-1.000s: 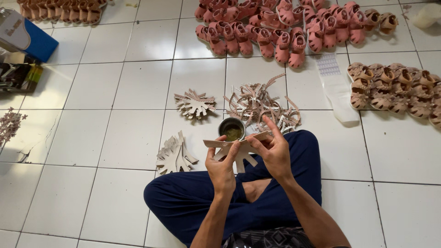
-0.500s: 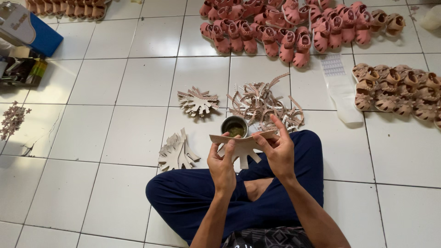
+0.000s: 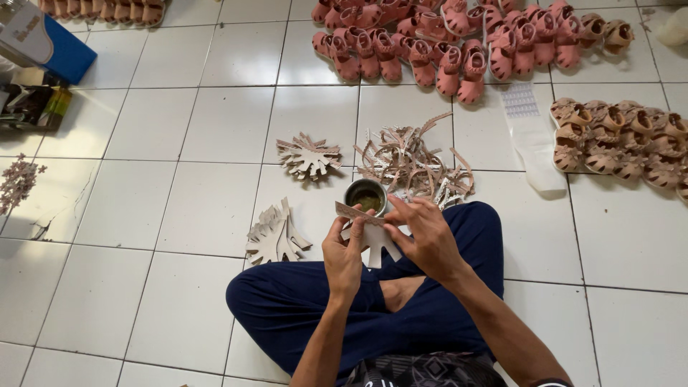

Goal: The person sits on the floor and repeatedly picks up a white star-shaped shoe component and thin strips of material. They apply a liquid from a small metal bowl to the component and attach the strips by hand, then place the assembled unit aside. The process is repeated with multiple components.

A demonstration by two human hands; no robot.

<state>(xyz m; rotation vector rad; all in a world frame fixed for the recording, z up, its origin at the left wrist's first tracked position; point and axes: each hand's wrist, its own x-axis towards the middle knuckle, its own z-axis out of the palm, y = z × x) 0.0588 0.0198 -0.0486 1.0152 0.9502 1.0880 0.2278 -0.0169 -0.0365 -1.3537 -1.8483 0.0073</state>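
Note:
I sit cross-legged on a white tiled floor in dark blue trousers. My left hand (image 3: 344,252) and my right hand (image 3: 428,237) together hold a pale, flat cut-out shoe piece (image 3: 375,244) with strap-like tabs, just above my knee. Directly behind it stands a small round tin (image 3: 365,196) with yellowish glue inside. A loose pile of pale strips (image 3: 416,165) lies beyond the tin. Two fanned stacks of similar cut-out pieces rest on the floor, one to the left of my knee (image 3: 274,235) and one farther away (image 3: 309,155).
Several pink small sandals (image 3: 444,39) lie in rows at the top, tan ones (image 3: 623,140) at the right, more at the top left (image 3: 107,10). A white plastic bag (image 3: 532,136) lies between them. A blue box (image 3: 46,43) and clutter sit at the far left.
The view has shifted slightly. My hands stay on the cut-out piece and have turned it a little, fingers working along its upper edge.

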